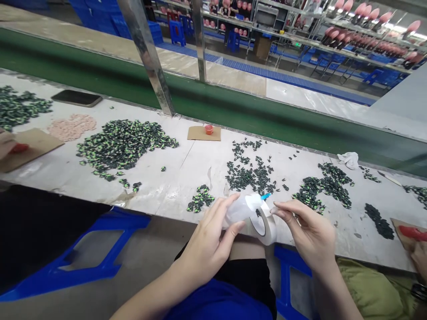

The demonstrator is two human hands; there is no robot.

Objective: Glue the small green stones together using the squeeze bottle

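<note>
My left hand (pixel 213 235) is wrapped round a translucent white bottle (pixel 238 210) with a blue tip that points up to the right. A roll of white tape (pixel 269 231) hangs beside the bottle, over the table's front edge. My right hand (pixel 307 226) is closed in a pinch at the tape's upper side, on what looks like its loose end. Behind the bottle, small dark green parts (pixel 247 175) lie scattered on the white table (pixel 187 178). A small cluster of black and green pieces (pixel 200 198) lies left of my left hand.
A red cup (pixel 208 129) stands on cardboard (pixel 196 133) at the back. Large piles of black-green pieces (pixel 123 144) lie left and right. Other people's hands (pixel 419 258) are at both sides. A metal post (pixel 150 62) rises behind the table.
</note>
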